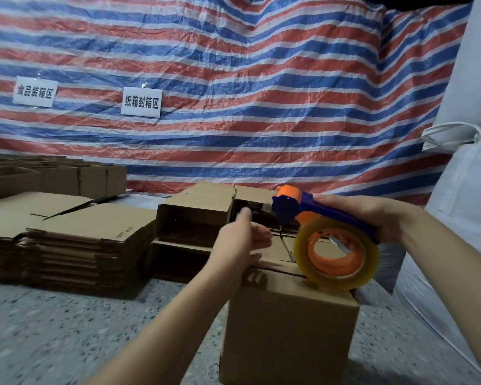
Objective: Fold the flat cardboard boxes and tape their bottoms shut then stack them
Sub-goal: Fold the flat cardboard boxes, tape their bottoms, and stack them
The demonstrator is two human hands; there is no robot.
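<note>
A folded cardboard box (286, 329) stands on the floor in front of me, its closed flaps facing up. My right hand (372, 215) grips the blue handle of a tape dispenser (325, 234) with an orange core. Its clear tape roll touches the box's top near the flap seam. My left hand (239, 240) rests on the far left part of the box top, fingers fairly straight, thumb raised. Behind it lie several folded boxes (195, 215) on their sides, open ends toward me. A pile of flat boxes (75, 240) sits at the left.
More cardboard boxes (53, 176) stand at the back left against a red, white and blue striped tarp (233, 93) bearing two paper signs. Large white sacks (467, 204) fill the right side. The floor (67, 329) is speckled grey stone.
</note>
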